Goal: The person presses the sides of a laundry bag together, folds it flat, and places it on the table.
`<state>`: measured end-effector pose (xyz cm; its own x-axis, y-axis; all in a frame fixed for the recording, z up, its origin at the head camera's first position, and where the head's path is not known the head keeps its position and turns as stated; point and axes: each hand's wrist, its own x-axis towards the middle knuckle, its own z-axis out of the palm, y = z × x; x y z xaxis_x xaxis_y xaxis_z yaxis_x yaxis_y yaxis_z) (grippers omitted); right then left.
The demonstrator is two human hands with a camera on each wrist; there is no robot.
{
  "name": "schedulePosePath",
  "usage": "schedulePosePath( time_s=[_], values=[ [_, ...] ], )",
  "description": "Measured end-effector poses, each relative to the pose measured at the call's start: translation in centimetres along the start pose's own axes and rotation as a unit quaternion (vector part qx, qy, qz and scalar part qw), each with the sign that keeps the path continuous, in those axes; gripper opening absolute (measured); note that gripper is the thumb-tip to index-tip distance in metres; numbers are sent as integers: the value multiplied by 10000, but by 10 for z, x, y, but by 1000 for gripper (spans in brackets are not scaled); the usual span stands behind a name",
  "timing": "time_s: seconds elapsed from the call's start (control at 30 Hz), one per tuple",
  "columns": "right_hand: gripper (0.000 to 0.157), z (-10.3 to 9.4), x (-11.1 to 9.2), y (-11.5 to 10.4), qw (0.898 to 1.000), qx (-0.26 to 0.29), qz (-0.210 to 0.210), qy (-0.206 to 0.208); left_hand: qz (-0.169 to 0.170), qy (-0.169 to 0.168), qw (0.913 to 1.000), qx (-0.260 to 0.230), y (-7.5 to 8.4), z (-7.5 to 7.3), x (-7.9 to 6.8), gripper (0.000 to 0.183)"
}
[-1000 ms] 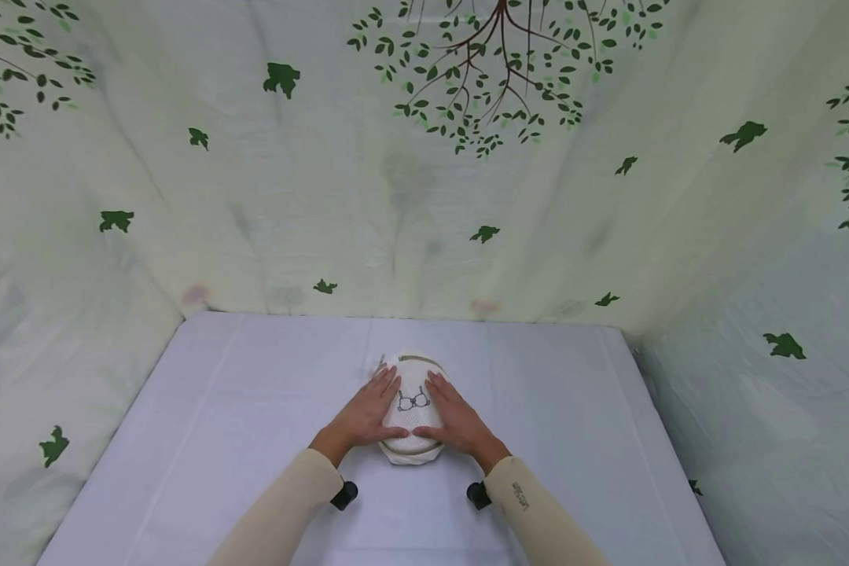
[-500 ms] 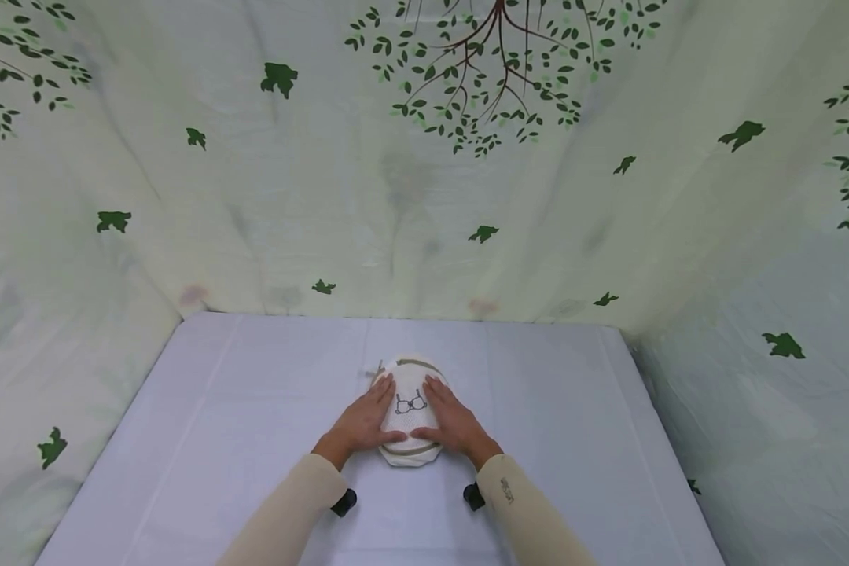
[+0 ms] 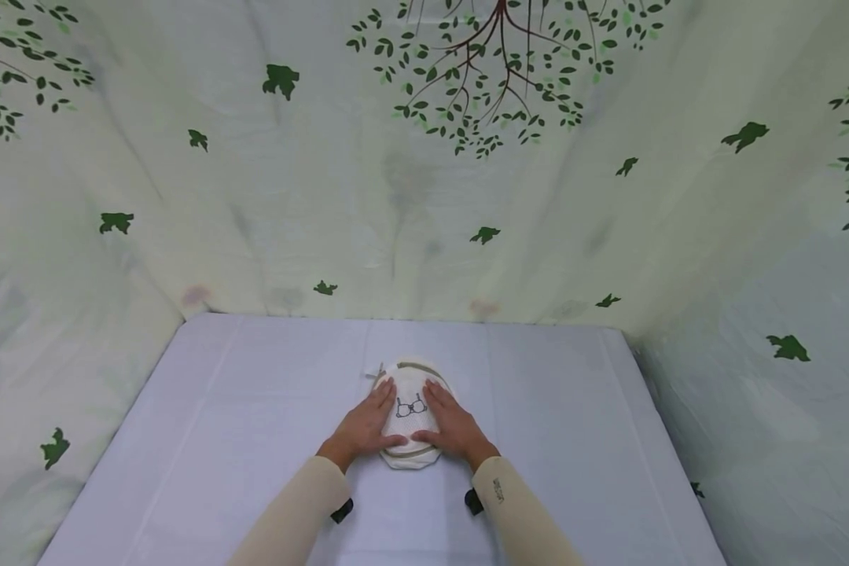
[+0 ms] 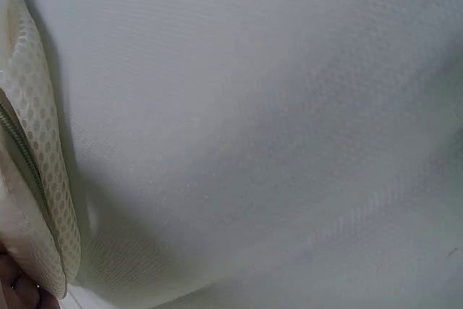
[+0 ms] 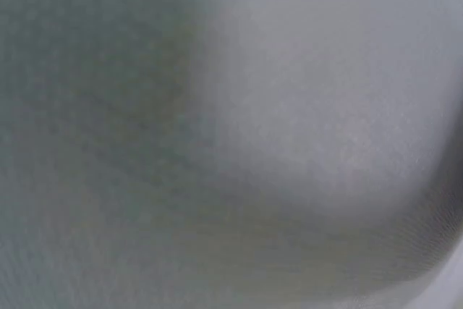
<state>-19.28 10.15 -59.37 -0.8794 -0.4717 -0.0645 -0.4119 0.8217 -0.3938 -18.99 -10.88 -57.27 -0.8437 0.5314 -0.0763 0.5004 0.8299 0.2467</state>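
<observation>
A white mesh bra wash bag (image 3: 412,428) lies on the table, with a small black bra-shaped drawing on its top and a beige zip band curving round its edge. My left hand (image 3: 365,422) rests on its left side, fingers straight and pointing away from me. On the other side my right hand (image 3: 454,422) lies the same way, its thumb close to the left thumb. In the left wrist view the bag's honeycomb mesh side (image 4: 43,106) and grey-green zip (image 4: 25,153) show, with some fingers (image 4: 25,291) at the bottom corner. Only blurred cloth fills the right wrist view.
A white cloth covers the table (image 3: 255,393). Behind it hangs a pale curtain (image 3: 368,196) printed with leafy branches and green birds, and similar sheets close in both sides. Dark wrist cameras (image 3: 474,501) sit under both beige sleeves (image 3: 527,511).
Both hands stay laid on the bag. The bag and hands have shifted slightly toward me, and the forearms have drawn a little closer together.
</observation>
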Motion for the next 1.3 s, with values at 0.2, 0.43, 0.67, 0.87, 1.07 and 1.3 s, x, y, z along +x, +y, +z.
schedulePosePath(
  time_s=[0.2,0.43,0.67,0.87,1.07,1.3],
  values=[
    [91,6,2,1,9998,-204,-35,75,40,72,9998,-205,0,-1,-2,97],
    [88,4,1,0,9998,-112,-53,140,314,353,9962,-736,-4,5,-4,100],
    [88,2,0,-3,9998,-170,-29,96,62,-36,9989,-455,-1,1,0,96],
    [88,3,2,-1,9998,-148,-27,97,-79,-161,9995,-275,-2,1,1,97],
    [91,-1,3,2,9997,-160,-150,91,-60,-18,9993,-366,0,-4,3,96],
    [94,-14,6,0,9999,63,-84,130,-216,-6,9986,-484,4,-19,6,94]
  ],
)
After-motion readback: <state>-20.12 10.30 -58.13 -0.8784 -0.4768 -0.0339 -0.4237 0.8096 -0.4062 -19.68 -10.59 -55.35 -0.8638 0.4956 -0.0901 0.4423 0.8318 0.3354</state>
